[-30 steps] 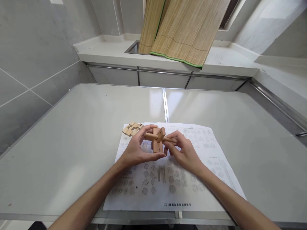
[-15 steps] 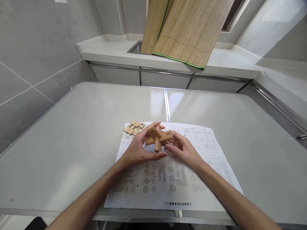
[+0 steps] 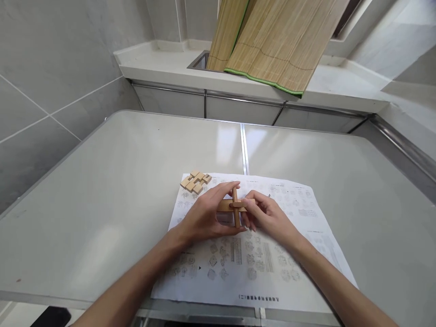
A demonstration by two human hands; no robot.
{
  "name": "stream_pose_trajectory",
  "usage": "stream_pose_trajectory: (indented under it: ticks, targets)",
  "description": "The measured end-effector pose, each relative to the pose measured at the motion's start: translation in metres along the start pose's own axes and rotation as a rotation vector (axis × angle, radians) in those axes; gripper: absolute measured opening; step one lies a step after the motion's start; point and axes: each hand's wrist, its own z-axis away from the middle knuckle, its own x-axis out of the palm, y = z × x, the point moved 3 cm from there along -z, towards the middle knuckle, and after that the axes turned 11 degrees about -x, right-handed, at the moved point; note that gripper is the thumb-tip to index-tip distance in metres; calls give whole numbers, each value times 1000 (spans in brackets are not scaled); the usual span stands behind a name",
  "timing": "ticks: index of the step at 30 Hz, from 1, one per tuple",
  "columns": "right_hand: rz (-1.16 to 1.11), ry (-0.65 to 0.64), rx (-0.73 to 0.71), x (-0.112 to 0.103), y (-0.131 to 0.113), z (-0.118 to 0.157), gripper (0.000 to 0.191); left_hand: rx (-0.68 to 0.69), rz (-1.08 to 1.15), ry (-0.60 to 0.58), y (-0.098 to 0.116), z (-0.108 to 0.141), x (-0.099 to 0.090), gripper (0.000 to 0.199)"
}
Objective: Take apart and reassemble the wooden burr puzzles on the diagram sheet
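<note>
While the left hand point(image 3: 211, 213) grips the wooden puzzle point(image 3: 235, 206) above the printed sheet point(image 3: 218, 286), the right hand point(image 3: 267, 213) pinches its right end; light blocks point(image 3: 195, 182) lie beyond.

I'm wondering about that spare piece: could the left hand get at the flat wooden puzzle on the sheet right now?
Probably not straight away: the left hand is close by, but its fingers are busy holding the wooden cross.
</note>
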Motion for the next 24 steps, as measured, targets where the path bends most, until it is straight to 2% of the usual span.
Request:
stream_pose_trajectory:
  ticks: [2, 4, 7, 10, 13, 18, 24]
  targets:
    - [17, 5, -18, 0, 0, 0, 39, -12, 18, -8, 0, 0, 0, 90]
    - [60, 36, -60, 0, -1, 1, 38, -38, 57, -23, 0, 0, -2, 102]
    - [187, 108, -181, -1, -5, 2, 33, -125, 148, -39, -1, -1, -5, 115]
    - [312, 144, -314, -1, -7, 5, 25, -202, 248, -74, -1, -2, -8, 103]
    - [339, 143, -381, 0, -7, 7, 19, -203, 290, -74, 1, -3, -9, 88]
    - [372, 166, -419, 2, -9, 8, 16, -150, 267, 22, 1, -3, -12, 94]
    - [425, 212, -442, 4, -11, 8, 15, -151, 278, 44, -1, -2, -12, 92]
